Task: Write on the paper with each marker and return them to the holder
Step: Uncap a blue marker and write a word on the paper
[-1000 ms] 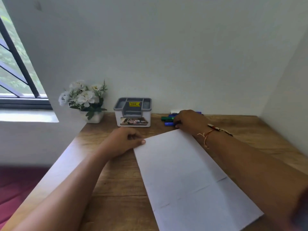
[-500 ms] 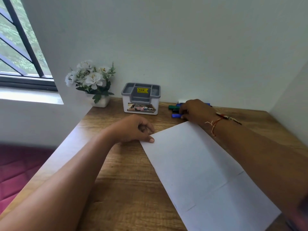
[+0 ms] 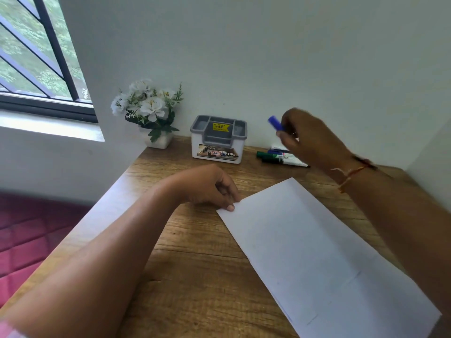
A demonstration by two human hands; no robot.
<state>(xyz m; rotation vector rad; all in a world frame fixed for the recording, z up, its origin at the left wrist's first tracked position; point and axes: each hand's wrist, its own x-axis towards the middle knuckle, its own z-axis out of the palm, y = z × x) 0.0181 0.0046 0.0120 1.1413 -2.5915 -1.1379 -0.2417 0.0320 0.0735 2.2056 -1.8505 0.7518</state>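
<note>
A blank white paper [image 3: 314, 247] lies angled on the wooden desk [image 3: 195, 276]. My left hand [image 3: 207, 189] rests at its upper left corner, thumb pressing the paper's edge. Raised above the desk, my right hand [image 3: 307, 135] grips a blue marker [image 3: 275, 123], whose capped end sticks out to the upper left. Several other markers [image 3: 278, 158], green, blue and dark, lie on the desk under that hand by the wall. The grey and white holder [image 3: 218, 140] stands left of them with nothing visible inside.
A small white pot of white flowers [image 3: 148, 111] stands in the desk's back left corner. Walls close the desk at the back and right. A window [image 3: 36, 57] is at the left, and a red cushion [image 3: 29, 240] lies below the desk's left edge.
My right hand has lifted off the pile of markers with the blue marker in its grip. The left hand stays on the paper's corner. The view has shifted.
</note>
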